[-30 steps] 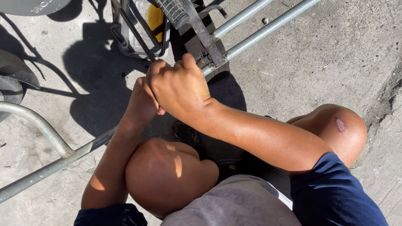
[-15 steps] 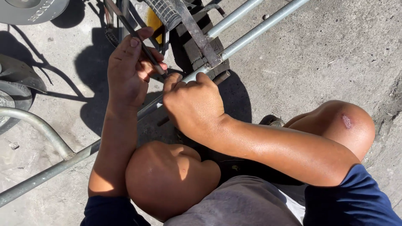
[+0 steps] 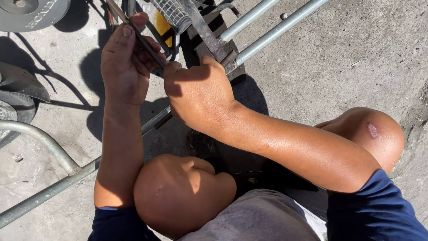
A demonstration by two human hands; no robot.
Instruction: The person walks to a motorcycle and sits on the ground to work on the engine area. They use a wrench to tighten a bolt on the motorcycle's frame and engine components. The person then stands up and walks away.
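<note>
The thin dark metal rod (image 3: 138,38) runs slantwise from the top edge down between both hands. The left hand (image 3: 125,62) pinches it between thumb and curled fingers; the right hand (image 3: 198,91) is closed in a fist just below, its grip hidden. Beside them stands a rusty flat steel bracket (image 3: 203,29) on grey galvanised pipes (image 3: 276,31). The rod looks unfastened, so the fitting seems midway. Bare knees crouch over sunlit concrete (image 3: 339,67).

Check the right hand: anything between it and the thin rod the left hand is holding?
Nothing visible. The left hand pinches the thin rod, and the right hand closes at the rod's lower end beside the metal bracket; its fingertips are hidden.
</note>
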